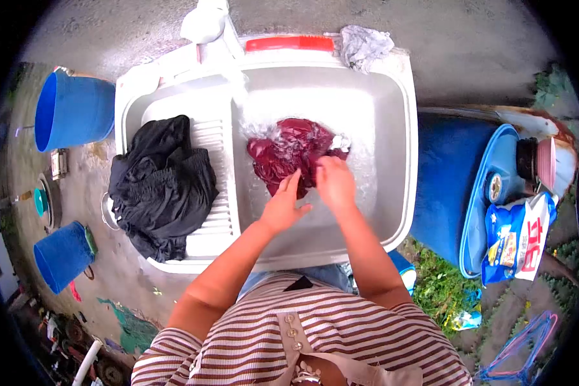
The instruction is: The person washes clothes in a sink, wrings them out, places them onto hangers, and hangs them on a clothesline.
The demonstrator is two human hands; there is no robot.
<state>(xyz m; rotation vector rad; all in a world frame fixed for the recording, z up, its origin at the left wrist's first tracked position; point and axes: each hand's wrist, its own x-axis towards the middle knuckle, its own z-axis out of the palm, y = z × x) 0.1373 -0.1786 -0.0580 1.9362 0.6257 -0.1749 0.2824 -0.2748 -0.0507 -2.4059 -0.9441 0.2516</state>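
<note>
A soaked dark red garment (289, 145) lies bunched up in the basin of the white laundry sink (389, 225). Water splashes onto its upper left side, and a small white patch shows at its right edge. My left hand (284, 207) is at the garment's lower edge, fingers stretched out and thumb apart. At the garment's lower right is my right hand (336, 183), its fingers bent and closed at the cloth; the fingertips are partly hidden. Black clothing (164, 186) is heaped over the ribbed washboard (213, 141) on the left side of the sink.
A red brush or comb (289, 43) and a grey rag (365, 47) lie on the sink's back rim. Blue buckets (77, 110) stand at left. A large blue barrel (447, 186) with a detergent bag (518, 238) on it stands close by on the right.
</note>
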